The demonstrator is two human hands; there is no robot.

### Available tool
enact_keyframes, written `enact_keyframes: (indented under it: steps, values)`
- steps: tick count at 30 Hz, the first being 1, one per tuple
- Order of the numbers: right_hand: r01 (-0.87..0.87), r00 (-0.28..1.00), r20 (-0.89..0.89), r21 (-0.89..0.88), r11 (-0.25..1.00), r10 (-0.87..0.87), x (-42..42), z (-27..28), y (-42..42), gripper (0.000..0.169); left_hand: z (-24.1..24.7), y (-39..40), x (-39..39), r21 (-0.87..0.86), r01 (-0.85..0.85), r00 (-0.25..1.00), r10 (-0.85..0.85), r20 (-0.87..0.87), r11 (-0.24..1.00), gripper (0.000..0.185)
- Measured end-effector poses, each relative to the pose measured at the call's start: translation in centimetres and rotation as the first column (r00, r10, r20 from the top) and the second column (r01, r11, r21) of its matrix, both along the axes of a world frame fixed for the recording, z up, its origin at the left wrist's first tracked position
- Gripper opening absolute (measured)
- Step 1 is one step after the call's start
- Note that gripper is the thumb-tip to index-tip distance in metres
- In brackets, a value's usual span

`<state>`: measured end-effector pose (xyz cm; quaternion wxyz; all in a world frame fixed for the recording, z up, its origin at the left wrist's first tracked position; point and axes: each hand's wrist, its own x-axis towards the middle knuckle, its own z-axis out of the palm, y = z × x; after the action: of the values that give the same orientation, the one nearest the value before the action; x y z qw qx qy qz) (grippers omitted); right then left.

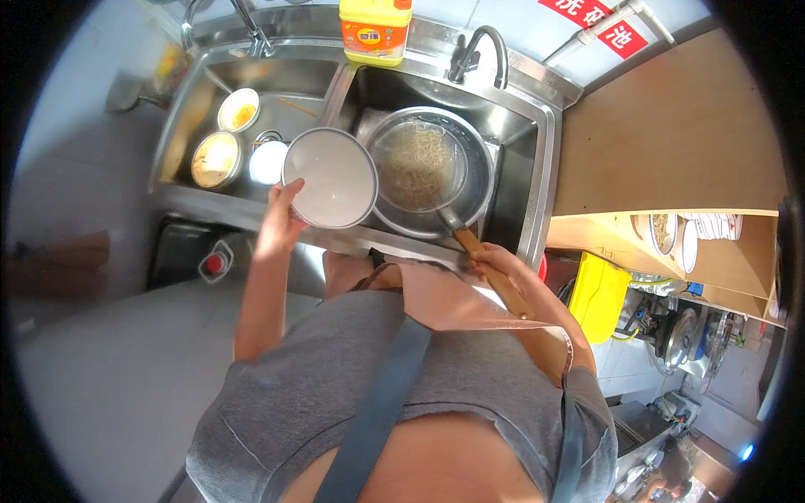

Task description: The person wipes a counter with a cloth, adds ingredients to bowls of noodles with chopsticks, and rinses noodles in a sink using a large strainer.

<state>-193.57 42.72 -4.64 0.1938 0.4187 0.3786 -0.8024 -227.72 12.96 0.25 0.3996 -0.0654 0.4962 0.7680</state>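
My left hand [286, 210] grips the rim of a large white bowl [331, 178] with a dark edge, held over the divider of a steel double sink [548, 170]. Its inside faces up and looks bare. My right hand [494, 261] holds the wooden handle of a mesh strainer [462, 173]. Pale, thin strands, perhaps noodles or sprouts, lie in the strainer, which sits in or over a round metal basin [487, 188] in the right sink bowl. The basin seems to hold water.
The left sink bowl holds soiled bowls [217, 159], a small white round dish [269, 162] and a chopstick [295, 105]. Behind stand two faucets [468, 60] and a yellow detergent jug [375, 34]. A wooden cabinet [666, 138] with bowls flanks the right side, above a yellow bin lid [597, 295].
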Motion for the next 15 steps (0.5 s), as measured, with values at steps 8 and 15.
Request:
enact_keyframes:
  steps: [8,15]
  values:
    - [0.001,0.999,-0.054,0.048,0.999,0.002,1.5,3.1,-0.7,0.018,-0.2,-0.8,0.1,0.032,-0.032,0.999,0.032,-0.02,0.999,0.062]
    - [-0.046,0.996,0.074,0.09,0.995,0.039,4.5,3.4,0.7,0.021,0.7,-0.1,-0.2,0.0,-0.04,0.999,0.04,-0.022,0.999,0.06]
